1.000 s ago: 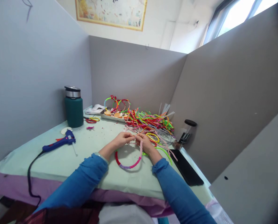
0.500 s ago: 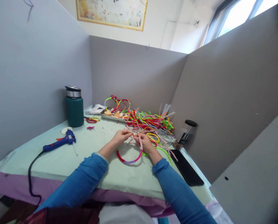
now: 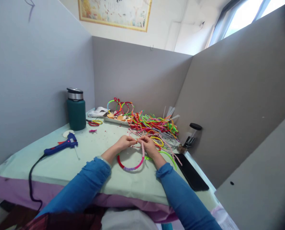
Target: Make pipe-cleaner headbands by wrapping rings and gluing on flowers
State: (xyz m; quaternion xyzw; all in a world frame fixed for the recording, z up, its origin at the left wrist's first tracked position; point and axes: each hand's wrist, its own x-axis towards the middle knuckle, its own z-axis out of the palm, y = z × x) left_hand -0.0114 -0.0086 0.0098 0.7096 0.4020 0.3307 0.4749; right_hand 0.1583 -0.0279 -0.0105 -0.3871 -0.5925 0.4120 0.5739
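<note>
Between my hands hangs a ring wrapped in fuzzy pipe cleaner (image 3: 132, 168), banded red, lilac, magenta and pale pink. My left hand (image 3: 124, 142) pinches at the ring's top left, where a bit of orange shows by the fingertips. My right hand (image 3: 147, 144) is closed on the pale pink end at the top right. The fingertips of both hands almost meet, and a loose pale pink strand dangles under them. Exactly what lies between the fingertips is partly hidden.
A pile of coloured pipe cleaners (image 3: 154, 124) lies beyond my hands, beside a tray (image 3: 117, 121) with finished rings. At left are a blue glue gun (image 3: 61, 147), scissors (image 3: 94, 123) and a green bottle (image 3: 76, 113). A black phone (image 3: 192, 172) and a clear jar (image 3: 192, 135) stay at right.
The ring has shifted slightly left and down. My right hand has edged left, and the two hands' fingertips are closer together.
</note>
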